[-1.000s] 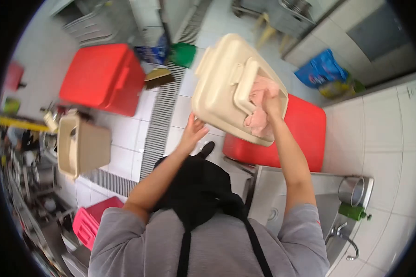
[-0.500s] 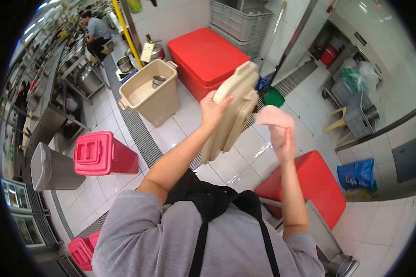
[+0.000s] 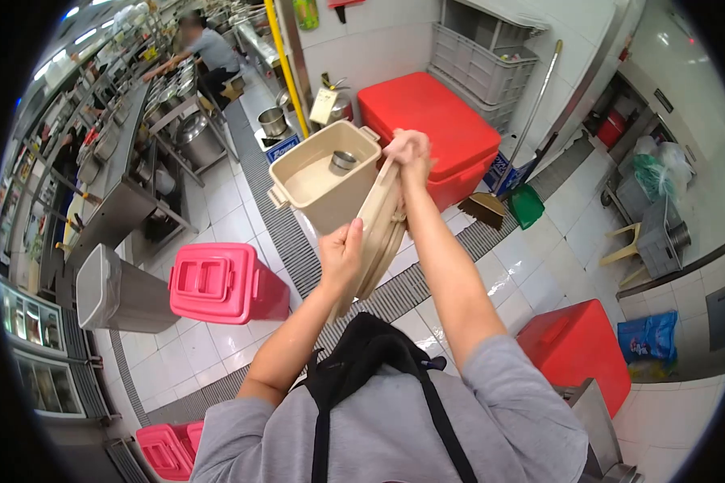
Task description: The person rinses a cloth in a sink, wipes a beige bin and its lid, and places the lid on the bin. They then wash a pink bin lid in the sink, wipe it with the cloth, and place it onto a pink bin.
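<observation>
the left hand [image 3: 342, 258] is curled around the near edge of a beige lid [image 3: 370, 241], its thumb up along the rim and its fingers bent in, mostly out of sight behind the thumb side. the right hand [image 3: 416, 171] is bunched around a pink cloth [image 3: 411, 146], pressing it to the lid's upper, far end; that hand is a little blurred, so how each finger lies cannot be told. the lid stands on edge, steeply tilted, in front of the person's body, its thin rim facing up and its stepped, ridged side turned to the right. it is held beside a beige bin [image 3: 324, 211], uncovered, with a small metal cup [image 3: 343, 163] inside. behind the cloth sits a large red box [image 3: 431, 121] with its top on.
</observation>
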The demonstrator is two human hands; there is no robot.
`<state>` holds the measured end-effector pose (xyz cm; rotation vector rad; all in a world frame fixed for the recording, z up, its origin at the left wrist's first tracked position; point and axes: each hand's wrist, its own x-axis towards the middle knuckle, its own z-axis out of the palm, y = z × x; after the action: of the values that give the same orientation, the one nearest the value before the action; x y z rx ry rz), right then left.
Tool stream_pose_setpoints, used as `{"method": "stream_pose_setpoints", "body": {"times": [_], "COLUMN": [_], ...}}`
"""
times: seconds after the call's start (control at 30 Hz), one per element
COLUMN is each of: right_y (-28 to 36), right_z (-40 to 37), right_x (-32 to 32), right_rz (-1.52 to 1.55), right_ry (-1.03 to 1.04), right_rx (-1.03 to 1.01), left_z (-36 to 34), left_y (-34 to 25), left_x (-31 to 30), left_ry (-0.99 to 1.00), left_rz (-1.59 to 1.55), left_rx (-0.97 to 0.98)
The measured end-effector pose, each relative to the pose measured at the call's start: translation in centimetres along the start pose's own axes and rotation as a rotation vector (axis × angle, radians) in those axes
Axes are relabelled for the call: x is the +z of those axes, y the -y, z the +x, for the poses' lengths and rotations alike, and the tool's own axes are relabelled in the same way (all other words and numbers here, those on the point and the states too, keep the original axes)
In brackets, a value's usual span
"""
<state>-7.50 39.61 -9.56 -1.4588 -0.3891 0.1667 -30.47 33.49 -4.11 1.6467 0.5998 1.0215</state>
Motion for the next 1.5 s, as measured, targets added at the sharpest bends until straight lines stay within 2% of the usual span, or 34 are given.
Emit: {"method": "stream_pose_setpoints", "body": {"times": [0.03,0.1,0.13,0.17,0.2,0.27,0.33,0.37,0.4,0.43,0.47,0.5,0.53,0.57,0.6,0.67,0.7,0.73,0.8,0.83,0.87,0.9,0.93,1.0,1.03,1.1,1.13,1.2,1.27,1.3,1.37,1.43,1.47,1.5], "right_y": [0.0,7.1,3.5,5.6,5.0,8.3,5.8,4.9,8.2,11.6,10.2,7.1,0.7,-3.7,-0.6,3.9,3.5,2.7,-1.0,-4.5,-6.5,-7.1,-0.4,1.3,2.1,4.2,5.9,9.0,11.2,3.7,6.9,6.6,6.5,7.1], "right_z": [-1.2,-7.3,-9.6,-14.3,-18.5,-22.2,-19.6,-17.9,-15.3,-12.6,-11.0,-8.9,-2.3,-0.2,0.8,-0.2,0.5,0.9,1.5,2.2,2.8,1.9,-2.0,-5.9,-7.2,-8.5,-7.2,-3.4,-1.3,0.1,-6.7,-13.0,-13.2,-11.7], "right_x": [0.7,0.5,1.7,1.9,2.3,2.4,2.8,2.7,1.2,0.2,1.0,2.0,2.6,2.9,2.0,0.5,0.4,0.5,2.4,3.9,5.1,5.6,5.3,6.1,6.0,5.6,5.5,3.2,-0.4,2.0,0.8,0.7,-0.9,-1.9], "right_rz": [-0.001,-0.341,-0.061,-0.235,-0.165,-0.259,-0.346,-0.426,-0.141,0.152,0.184,0.216,0.558,0.685,0.518,0.608,0.615,0.554,0.493,0.344,0.190,0.564,0.152,-0.385,-0.371,-0.017,-0.003,0.425,0.854,0.479,-0.136,-0.062,-0.402,-0.465], "right_ry": [0.009,0.195,0.447,0.411,0.364,0.224,0.122,0.030,0.194,0.345,0.192,0.037,0.230,0.015,0.226,0.360,0.382,0.407,0.463,0.548,0.607,0.832,0.752,0.753,0.769,0.601,0.588,0.375,0.816,1.022,0.688,0.591,0.657,0.779], "right_rx": [0.009,0.359,0.104,-0.098,-0.209,-0.581,-0.571,-0.558,-0.047,0.465,0.209,-0.050,-0.165,0.313,0.268,0.601,0.605,0.535,0.478,-0.024,-0.533,0.016,-0.104,-0.615,-0.617,-0.622,-0.621,0.722,0.494,-0.005,-0.655,-0.619,-0.836,-0.710], "left_z": [0.5,2.2,3.1,3.8,4.3,4.6,4.0,4.0,3.7,3.2,2.6,2.1,1.8,1.5,1.2,0.4,0.0,-0.4,-0.2,1.3,2.7,3.9,4.7,7.0,6.6,6.3,6.5,6.2,7.4,8.0,8.8,8.9,8.4,7.9], "left_y": [0.0,0.7,1.3,1.9,2.8,5.6,6.0,4.7,3.6,2.6,1.5,0.2,-0.5,-1.1,-1.4,-0.5,-1.2,0.9,1.9,-1.3,-1.9,-2.2,-2.6,-3.6,-2.1,2.6,3.1,3.7,2.4,2.1,2.0,2.1,-0.2,-0.4], "left_x": [-1.1,-2.6,-3.0,-3.6,-4.2,-4.2,-3.5,-2.4,-2.9,-3.8,-4.5,-4.4,-4.9,-5.7,-6.7,-9.4,-9.8,-12.1,-14.1,-13.7,-13.1,-12.7,-12.2,-8.8,-7.8,-6.8,-6.5,-5.5,-5.0,-4.7,-3.9,-3.2,-2.1,-1.9], "left_ry": [-0.013,-0.059,-0.061,-0.105,-0.146,-0.161,-0.113,-0.207,-0.209,-0.062,0.087,0.077,0.074,0.073,0.072,0.027,-0.028,0.109,0.172,0.313,0.288,0.371,0.437,0.546,0.529,0.192,0.198,-0.089,-0.281,-0.321,-0.352,-0.378,-0.405,-0.422], "left_rz": [0.038,0.035,0.026,0.043,0.066,-0.098,-0.204,-0.050,-0.050,0.110,0.273,0.219,0.229,0.158,0.088,-0.036,-0.228,-0.379,-0.759,-0.988,-0.990,-0.553,-0.114,0.704,0.711,0.513,0.530,0.375,0.278,0.221,0.165,0.306,0.160,0.099], "left_rx": [0.032,0.051,0.051,-0.045,-0.142,-0.104,0.062,0.279,0.275,0.159,0.037,0.098,0.099,0.134,0.170,0.056,-0.018,-0.088,-0.412,-0.611,-0.598,-0.545,-0.497,-0.325,-0.336,-0.282,-0.275,-0.265,-0.254,-0.251,-0.237,-0.247,-0.310,-0.285]}}
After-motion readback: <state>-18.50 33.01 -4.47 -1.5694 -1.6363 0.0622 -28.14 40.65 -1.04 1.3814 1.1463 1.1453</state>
